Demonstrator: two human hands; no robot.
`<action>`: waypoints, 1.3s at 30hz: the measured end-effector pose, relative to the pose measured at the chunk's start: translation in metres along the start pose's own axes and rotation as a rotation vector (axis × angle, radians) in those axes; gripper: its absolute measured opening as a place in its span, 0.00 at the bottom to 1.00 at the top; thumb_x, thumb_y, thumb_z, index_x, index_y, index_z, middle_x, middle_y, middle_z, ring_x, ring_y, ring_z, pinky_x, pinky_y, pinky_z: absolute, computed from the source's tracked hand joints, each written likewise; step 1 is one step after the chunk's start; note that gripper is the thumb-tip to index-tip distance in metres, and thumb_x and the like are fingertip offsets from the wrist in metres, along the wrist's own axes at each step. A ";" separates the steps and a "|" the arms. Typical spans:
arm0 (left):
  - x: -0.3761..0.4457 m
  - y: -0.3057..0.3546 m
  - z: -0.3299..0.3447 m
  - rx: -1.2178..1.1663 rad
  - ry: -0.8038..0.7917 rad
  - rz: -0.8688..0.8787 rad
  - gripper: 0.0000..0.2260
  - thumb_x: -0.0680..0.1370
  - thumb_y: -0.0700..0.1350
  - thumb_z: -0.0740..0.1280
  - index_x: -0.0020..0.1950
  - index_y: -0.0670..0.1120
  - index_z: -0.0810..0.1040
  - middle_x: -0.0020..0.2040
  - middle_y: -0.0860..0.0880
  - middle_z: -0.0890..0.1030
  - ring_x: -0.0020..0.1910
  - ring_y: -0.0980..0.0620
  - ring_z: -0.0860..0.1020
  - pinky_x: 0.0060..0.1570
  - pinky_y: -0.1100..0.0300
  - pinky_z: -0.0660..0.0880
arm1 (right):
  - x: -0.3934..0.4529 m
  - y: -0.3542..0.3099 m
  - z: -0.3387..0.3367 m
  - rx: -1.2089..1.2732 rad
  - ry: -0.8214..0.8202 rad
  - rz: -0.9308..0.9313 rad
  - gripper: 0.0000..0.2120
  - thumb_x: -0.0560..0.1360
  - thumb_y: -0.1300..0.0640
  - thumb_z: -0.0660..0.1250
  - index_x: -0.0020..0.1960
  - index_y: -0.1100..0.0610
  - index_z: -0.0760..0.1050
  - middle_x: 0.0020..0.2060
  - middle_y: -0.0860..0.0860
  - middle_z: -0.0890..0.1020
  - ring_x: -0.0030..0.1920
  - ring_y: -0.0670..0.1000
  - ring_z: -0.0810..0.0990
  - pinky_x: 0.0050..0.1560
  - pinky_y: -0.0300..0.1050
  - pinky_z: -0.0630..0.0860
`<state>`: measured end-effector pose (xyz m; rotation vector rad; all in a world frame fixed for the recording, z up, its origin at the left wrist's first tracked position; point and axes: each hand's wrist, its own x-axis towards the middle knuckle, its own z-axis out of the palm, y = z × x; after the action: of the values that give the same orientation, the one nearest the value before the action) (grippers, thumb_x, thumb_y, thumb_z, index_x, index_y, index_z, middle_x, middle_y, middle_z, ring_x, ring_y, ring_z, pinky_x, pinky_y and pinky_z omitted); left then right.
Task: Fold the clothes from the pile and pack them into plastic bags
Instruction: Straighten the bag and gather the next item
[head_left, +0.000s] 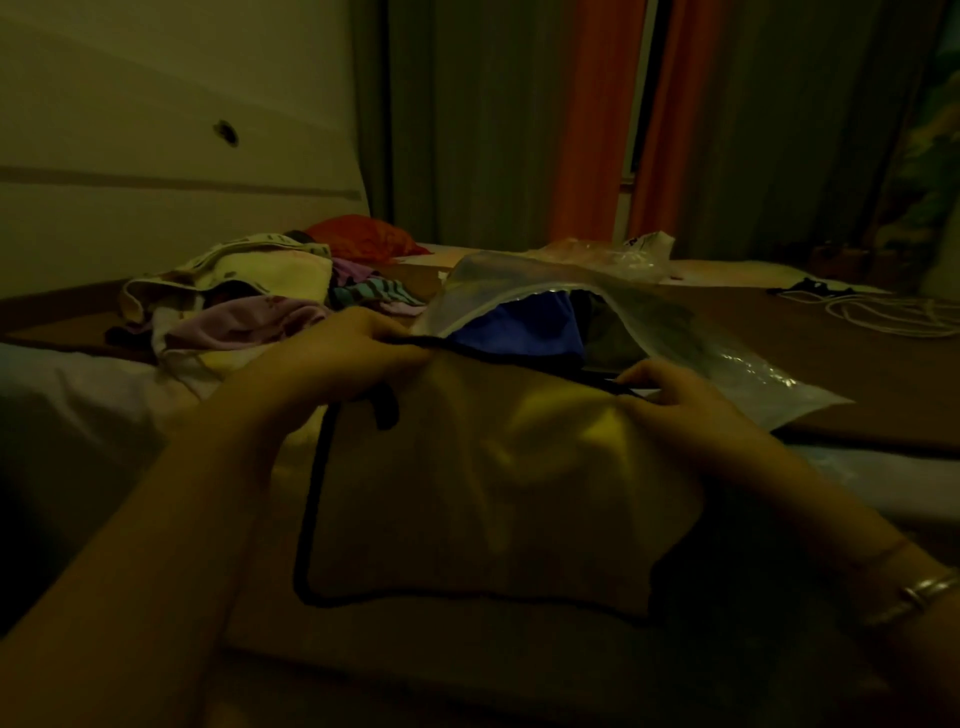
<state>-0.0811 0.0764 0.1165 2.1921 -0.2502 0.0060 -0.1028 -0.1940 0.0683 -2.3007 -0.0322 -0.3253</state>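
A folded yellow garment (493, 483) with dark trim lies in front of me on the bed. My left hand (337, 358) grips its far left edge and my right hand (675, 400) pinches its far right edge at the dark trim. Just beyond its far edge lies a clear plastic bag (691, 322) with its mouth gaping toward me. A blue garment (519, 327) and something dark sit inside the bag. The pile of clothes (244, 291), cream, lilac and striped, lies at the back left.
A red cloth (363, 239) lies behind the pile near the headboard (171, 156). More crumpled clear plastic (628, 254) sits at the back. A coiled white cord (893, 314) lies on the brown bedcover at the right. Curtains hang behind.
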 end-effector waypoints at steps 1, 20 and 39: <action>-0.001 0.002 0.005 0.037 -0.041 -0.008 0.06 0.78 0.47 0.67 0.50 0.47 0.82 0.49 0.46 0.82 0.48 0.49 0.80 0.52 0.54 0.76 | -0.001 -0.004 0.002 0.128 -0.013 0.034 0.05 0.79 0.60 0.63 0.51 0.50 0.73 0.53 0.53 0.78 0.48 0.51 0.78 0.51 0.48 0.76; 0.003 0.015 0.033 -0.529 -0.434 -0.046 0.14 0.75 0.29 0.62 0.57 0.39 0.78 0.49 0.41 0.82 0.44 0.48 0.80 0.45 0.60 0.80 | -0.012 -0.040 0.028 0.101 -0.042 -0.399 0.13 0.69 0.51 0.75 0.50 0.48 0.74 0.49 0.46 0.75 0.49 0.45 0.76 0.49 0.37 0.73; 0.003 0.012 0.043 -0.541 -0.266 0.054 0.13 0.74 0.33 0.67 0.56 0.44 0.80 0.50 0.43 0.83 0.51 0.46 0.82 0.51 0.56 0.80 | -0.015 -0.030 0.023 0.002 -0.127 -0.615 0.08 0.75 0.56 0.68 0.52 0.45 0.77 0.42 0.39 0.80 0.43 0.40 0.80 0.42 0.33 0.74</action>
<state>-0.0838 0.0347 0.1005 1.6430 -0.4078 -0.2928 -0.1156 -0.1552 0.0715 -2.2589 -0.8117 -0.4837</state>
